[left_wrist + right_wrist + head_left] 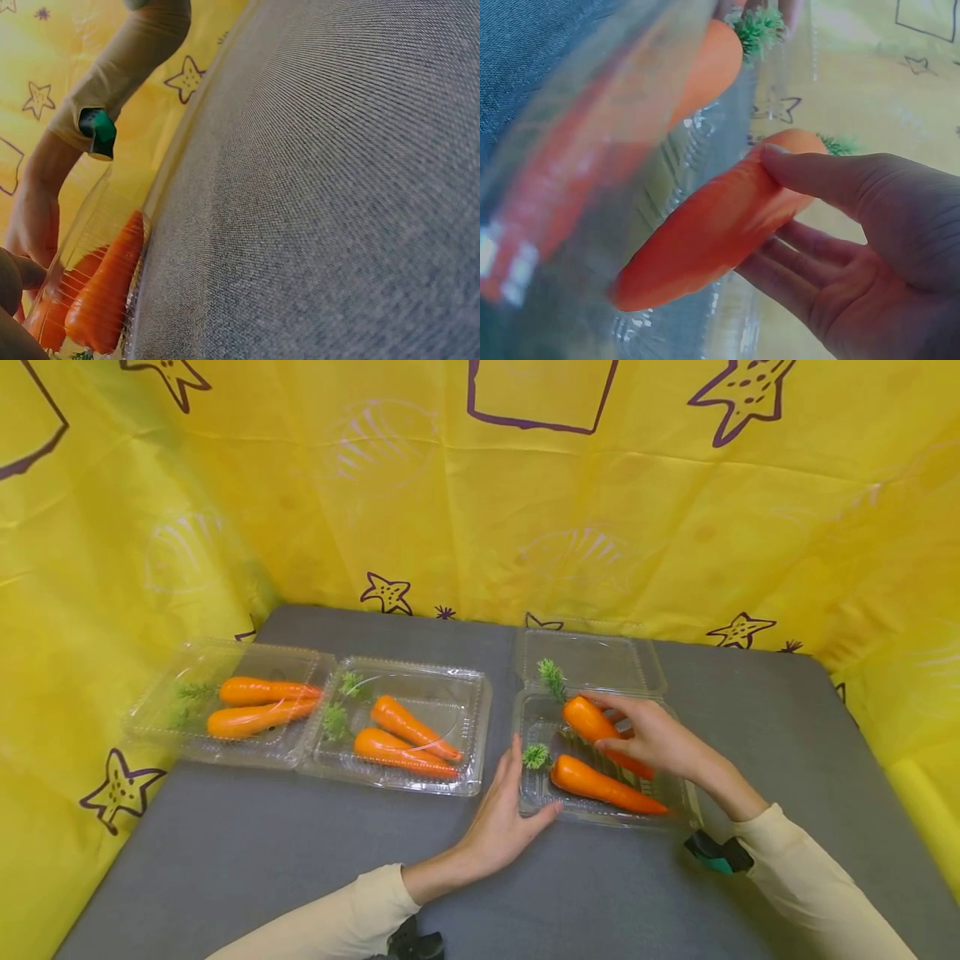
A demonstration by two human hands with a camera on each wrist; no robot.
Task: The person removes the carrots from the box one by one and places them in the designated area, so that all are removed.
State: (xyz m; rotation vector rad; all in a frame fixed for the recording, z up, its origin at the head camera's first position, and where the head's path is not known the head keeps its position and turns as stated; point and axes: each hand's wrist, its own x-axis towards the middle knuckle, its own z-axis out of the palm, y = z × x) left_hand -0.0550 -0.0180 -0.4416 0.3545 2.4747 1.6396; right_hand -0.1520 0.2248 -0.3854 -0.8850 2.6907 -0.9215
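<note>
My right hand (651, 737) grips a carrot (591, 719) with a green tuft, thumb on one side and fingers on the other. That carrot is over the back part of a clear plastic clamshell box (531, 706), whose lid (585, 664) lies folded back behind it. A second carrot (600, 786) rests inside the box at the front. In the right wrist view the gripped carrot (720, 217) tilts, tip toward the box. At the box's left front corner is my left hand (501, 823), fingers straight along the left side and thumb at the front edge.
To the left a clear box (474, 781) holds two carrots (401, 752). Beside it, a clear compartment (142, 727) covers two more carrots (255, 718). Yellow patterned cloth (450, 527) rises behind the grey table (300, 843) and along both sides.
</note>
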